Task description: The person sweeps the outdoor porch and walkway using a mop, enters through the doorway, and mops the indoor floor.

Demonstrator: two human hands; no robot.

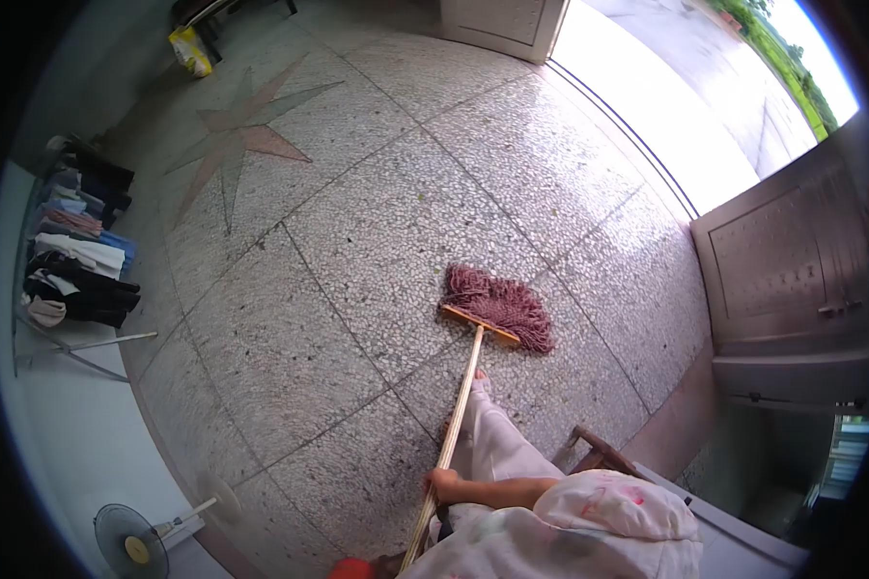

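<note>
A mop with a reddish-purple string head (497, 307) lies on the speckled stone floor, in front of my foot. Its orange bar joins a long wooden handle (462, 400) that slants down toward my body. One hand (442, 484), at the end of my bare forearm, is wrapped round the handle at waist height; it looks like my right hand. Lower down, at the bottom edge, my left hand (388, 565) is dark and partly cut off beside a red sleeve or cloth (352, 568), close to the handle's lower end.
An open doorway with metal door leaves (782, 251) is at the right. Clothes (77, 251) hang on a rack at the left wall. A standing fan (135, 542) is at the lower left, a yellow bag (191, 53) at the top left. A wooden chair part (603, 452) is beside me.
</note>
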